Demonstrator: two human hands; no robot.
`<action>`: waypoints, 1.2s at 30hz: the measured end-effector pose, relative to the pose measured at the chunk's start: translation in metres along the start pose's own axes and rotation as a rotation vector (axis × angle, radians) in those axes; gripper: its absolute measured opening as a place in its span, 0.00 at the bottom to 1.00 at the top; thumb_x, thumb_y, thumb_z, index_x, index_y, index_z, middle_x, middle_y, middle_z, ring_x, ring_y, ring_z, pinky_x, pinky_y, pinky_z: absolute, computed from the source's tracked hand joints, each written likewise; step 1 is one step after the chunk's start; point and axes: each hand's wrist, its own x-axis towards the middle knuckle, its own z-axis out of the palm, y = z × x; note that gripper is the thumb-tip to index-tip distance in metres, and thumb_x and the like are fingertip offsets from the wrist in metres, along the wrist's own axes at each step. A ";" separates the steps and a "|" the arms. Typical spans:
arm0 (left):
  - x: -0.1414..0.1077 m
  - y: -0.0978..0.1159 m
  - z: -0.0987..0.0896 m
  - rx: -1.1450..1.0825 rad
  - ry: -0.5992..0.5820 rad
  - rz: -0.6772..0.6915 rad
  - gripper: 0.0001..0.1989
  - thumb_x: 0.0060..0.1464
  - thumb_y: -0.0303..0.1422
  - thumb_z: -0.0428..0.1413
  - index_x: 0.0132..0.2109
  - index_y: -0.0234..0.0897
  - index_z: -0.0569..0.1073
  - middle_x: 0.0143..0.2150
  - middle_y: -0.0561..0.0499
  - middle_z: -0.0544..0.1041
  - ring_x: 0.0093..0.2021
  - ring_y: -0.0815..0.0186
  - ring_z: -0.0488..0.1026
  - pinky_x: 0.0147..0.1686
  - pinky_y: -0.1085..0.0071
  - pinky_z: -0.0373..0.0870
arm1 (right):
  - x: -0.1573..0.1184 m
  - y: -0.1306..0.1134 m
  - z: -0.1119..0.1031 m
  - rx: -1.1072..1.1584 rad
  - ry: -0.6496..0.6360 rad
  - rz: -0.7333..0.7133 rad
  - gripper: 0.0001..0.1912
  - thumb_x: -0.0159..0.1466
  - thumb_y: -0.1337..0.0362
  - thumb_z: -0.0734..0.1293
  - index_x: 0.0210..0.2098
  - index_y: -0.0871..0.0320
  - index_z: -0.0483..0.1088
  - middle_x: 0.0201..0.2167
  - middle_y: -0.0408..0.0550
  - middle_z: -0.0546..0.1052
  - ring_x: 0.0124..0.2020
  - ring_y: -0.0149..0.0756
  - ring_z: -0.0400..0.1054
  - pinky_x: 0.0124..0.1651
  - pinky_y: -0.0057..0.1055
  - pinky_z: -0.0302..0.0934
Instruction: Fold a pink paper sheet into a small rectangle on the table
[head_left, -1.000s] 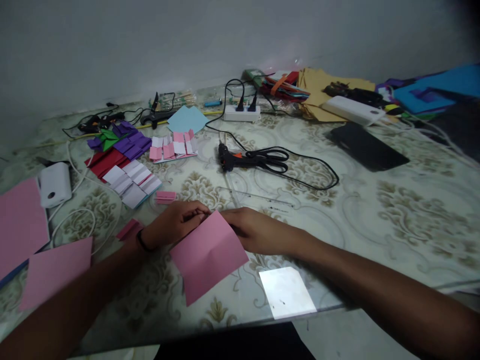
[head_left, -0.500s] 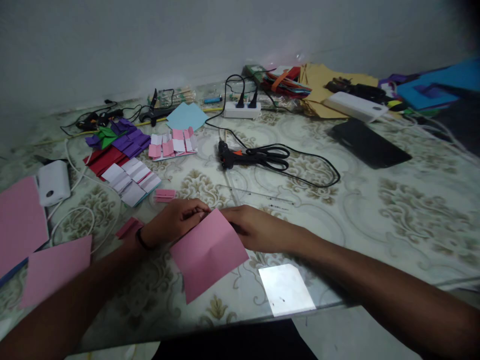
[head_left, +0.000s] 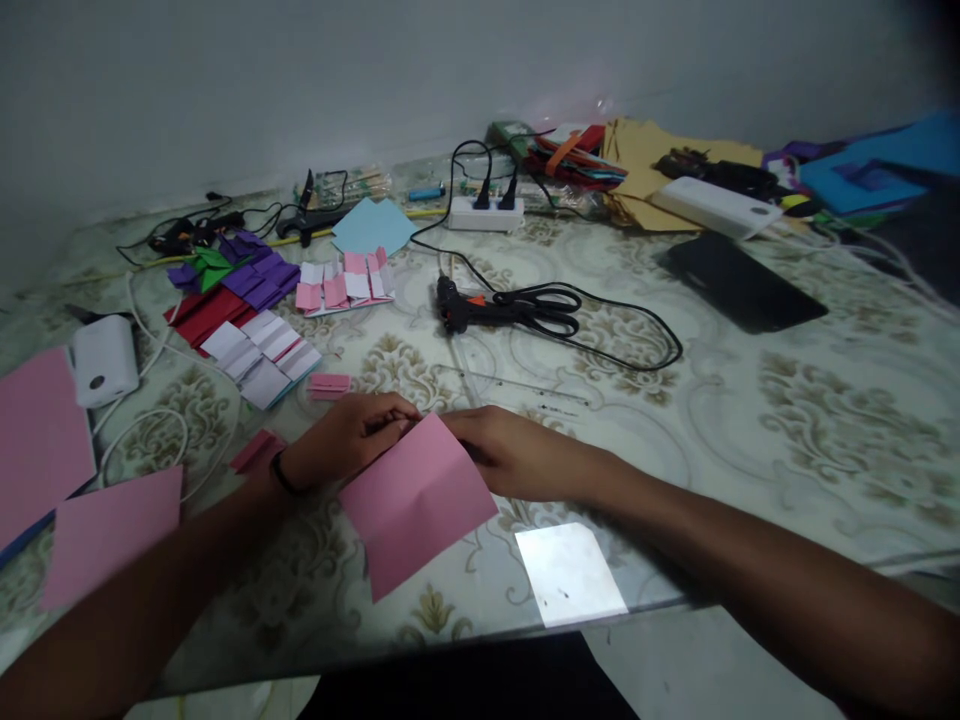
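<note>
A creased sheet of pink paper (head_left: 420,505) is held tilted above the front of the table. My left hand (head_left: 352,435) pinches its far left edge, thumb on top. My right hand (head_left: 506,450) is closed at its far corner, with the fingers partly hidden behind the sheet. Close to my left hand lie a small folded pink paper piece (head_left: 330,386) and a darker pink one (head_left: 257,452). A white square sheet (head_left: 571,575) rests by the table's front edge, below my right forearm.
A black glue gun (head_left: 469,308) with looped cable lies mid-table. Folded paper pieces (head_left: 261,355) and pink sheets (head_left: 112,535) are on the left. Behind stands a white power strip (head_left: 486,214). A dark phone-like slab (head_left: 742,283) and yellow paper (head_left: 634,170) lie on the right.
The view has shifted very slightly. Both hands keep the same hold on the pink paper, which has barely moved.
</note>
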 end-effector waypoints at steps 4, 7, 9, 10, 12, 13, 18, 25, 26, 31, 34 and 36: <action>0.000 -0.001 0.000 0.005 0.004 0.015 0.12 0.66 0.33 0.54 0.49 0.35 0.80 0.44 0.48 0.85 0.42 0.63 0.80 0.42 0.71 0.73 | 0.000 0.001 0.001 0.004 0.008 -0.017 0.10 0.67 0.75 0.64 0.43 0.60 0.76 0.42 0.49 0.81 0.41 0.33 0.75 0.44 0.28 0.65; 0.000 -0.001 0.000 0.007 0.005 0.015 0.12 0.66 0.32 0.53 0.49 0.34 0.80 0.45 0.48 0.85 0.43 0.63 0.80 0.42 0.71 0.73 | 0.000 0.002 0.001 -0.015 0.009 -0.013 0.09 0.67 0.75 0.64 0.43 0.60 0.75 0.42 0.49 0.80 0.40 0.34 0.75 0.43 0.28 0.64; 0.000 0.000 0.000 0.002 0.004 0.019 0.12 0.66 0.33 0.53 0.49 0.34 0.80 0.45 0.48 0.85 0.43 0.62 0.80 0.42 0.71 0.73 | 0.000 0.002 0.001 -0.018 0.005 -0.007 0.08 0.68 0.74 0.64 0.43 0.61 0.75 0.42 0.50 0.80 0.40 0.34 0.74 0.43 0.29 0.64; 0.000 0.000 0.000 -0.001 0.004 0.021 0.13 0.66 0.33 0.53 0.49 0.34 0.80 0.45 0.47 0.85 0.43 0.62 0.80 0.42 0.71 0.73 | -0.001 0.003 0.001 -0.016 0.002 -0.003 0.08 0.68 0.74 0.64 0.42 0.61 0.74 0.42 0.50 0.80 0.40 0.34 0.74 0.43 0.29 0.64; 0.000 0.001 0.000 -0.001 0.004 0.018 0.13 0.66 0.33 0.53 0.49 0.34 0.80 0.45 0.47 0.84 0.44 0.62 0.80 0.42 0.70 0.73 | -0.001 0.003 0.001 -0.012 -0.004 0.008 0.07 0.68 0.73 0.64 0.42 0.61 0.74 0.42 0.50 0.80 0.40 0.35 0.74 0.43 0.29 0.64; 0.000 0.001 0.000 0.000 0.005 0.016 0.13 0.66 0.33 0.53 0.49 0.34 0.80 0.45 0.47 0.84 0.43 0.62 0.80 0.41 0.70 0.73 | -0.001 0.002 0.001 -0.014 -0.006 0.012 0.07 0.68 0.73 0.64 0.41 0.61 0.74 0.41 0.50 0.80 0.39 0.35 0.74 0.43 0.29 0.64; 0.000 -0.001 0.001 0.000 0.007 0.012 0.13 0.67 0.34 0.53 0.49 0.33 0.80 0.45 0.47 0.84 0.43 0.62 0.80 0.41 0.70 0.73 | 0.000 0.000 0.000 -0.006 -0.003 0.004 0.07 0.68 0.73 0.64 0.42 0.61 0.74 0.41 0.50 0.80 0.40 0.34 0.74 0.44 0.29 0.65; 0.001 -0.004 0.001 -0.001 0.011 0.014 0.12 0.65 0.33 0.54 0.49 0.36 0.80 0.43 0.50 0.84 0.42 0.63 0.80 0.41 0.71 0.73 | 0.000 0.002 0.001 -0.018 0.006 -0.004 0.08 0.68 0.73 0.64 0.43 0.61 0.74 0.42 0.49 0.80 0.40 0.34 0.75 0.43 0.27 0.64; 0.000 -0.004 0.001 -0.003 0.012 0.011 0.12 0.65 0.33 0.54 0.49 0.36 0.80 0.43 0.50 0.84 0.42 0.63 0.80 0.41 0.71 0.73 | -0.001 0.002 0.001 -0.019 0.008 -0.007 0.08 0.68 0.73 0.64 0.43 0.61 0.75 0.42 0.49 0.80 0.40 0.34 0.75 0.43 0.27 0.64; 0.000 -0.002 0.001 0.011 0.010 0.024 0.12 0.66 0.34 0.53 0.49 0.36 0.80 0.43 0.50 0.84 0.41 0.64 0.79 0.41 0.71 0.72 | -0.002 0.002 0.001 -0.017 0.020 -0.023 0.08 0.69 0.72 0.64 0.44 0.62 0.75 0.42 0.50 0.81 0.40 0.34 0.75 0.43 0.27 0.64; 0.000 -0.003 0.001 0.029 0.013 0.029 0.12 0.66 0.34 0.53 0.49 0.37 0.80 0.43 0.51 0.84 0.40 0.65 0.79 0.39 0.71 0.72 | -0.002 0.002 0.001 -0.025 0.016 -0.016 0.08 0.69 0.73 0.64 0.43 0.62 0.75 0.42 0.50 0.81 0.41 0.34 0.75 0.43 0.27 0.64; 0.001 -0.003 0.001 0.036 0.014 0.027 0.12 0.66 0.34 0.53 0.49 0.38 0.80 0.43 0.51 0.84 0.41 0.65 0.79 0.39 0.72 0.72 | -0.002 0.002 0.000 -0.031 0.011 -0.013 0.08 0.68 0.73 0.64 0.43 0.62 0.75 0.41 0.50 0.80 0.40 0.35 0.75 0.43 0.28 0.64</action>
